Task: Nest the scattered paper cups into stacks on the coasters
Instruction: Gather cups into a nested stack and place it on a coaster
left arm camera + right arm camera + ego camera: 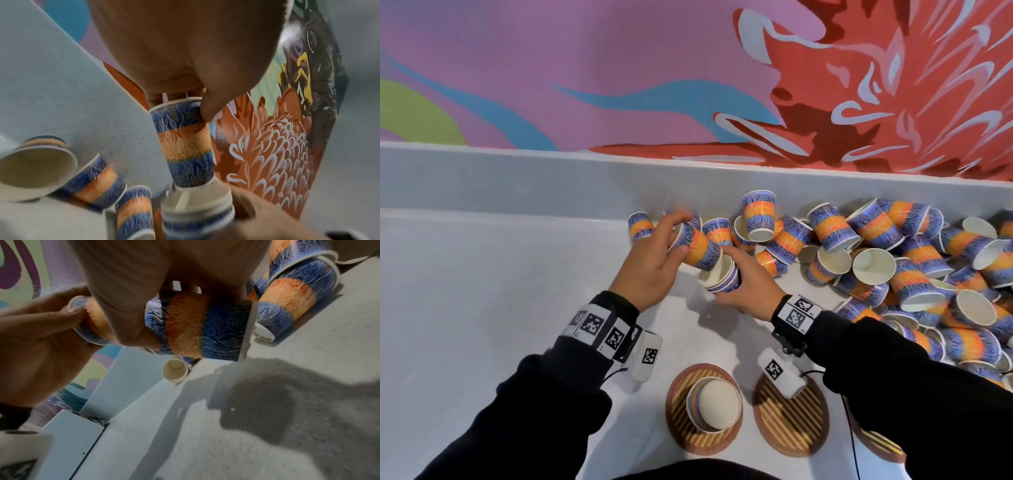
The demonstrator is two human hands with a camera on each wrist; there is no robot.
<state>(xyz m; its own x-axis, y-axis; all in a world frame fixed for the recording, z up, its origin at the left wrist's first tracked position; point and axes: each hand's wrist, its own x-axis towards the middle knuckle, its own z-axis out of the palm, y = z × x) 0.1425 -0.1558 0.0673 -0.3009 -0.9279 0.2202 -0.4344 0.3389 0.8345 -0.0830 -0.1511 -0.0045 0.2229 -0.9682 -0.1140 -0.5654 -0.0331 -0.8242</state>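
Observation:
Both hands meet at the middle of the grey counter. My left hand grips one blue-and-orange paper cup near its rim, thumb on its side. The narrow end of that cup sits in the mouth of a short nest of cups, round which my right hand is curled. In the right wrist view that nest lies across my right palm. Nearer me, a striped round coaster bears a small stack of cups. A second coaster bears none.
A big heap of loose cups fills the counter's right side, up to the raised back ledge. A few single cups lie behind my left hand. A third coaster shows partly under my right sleeve.

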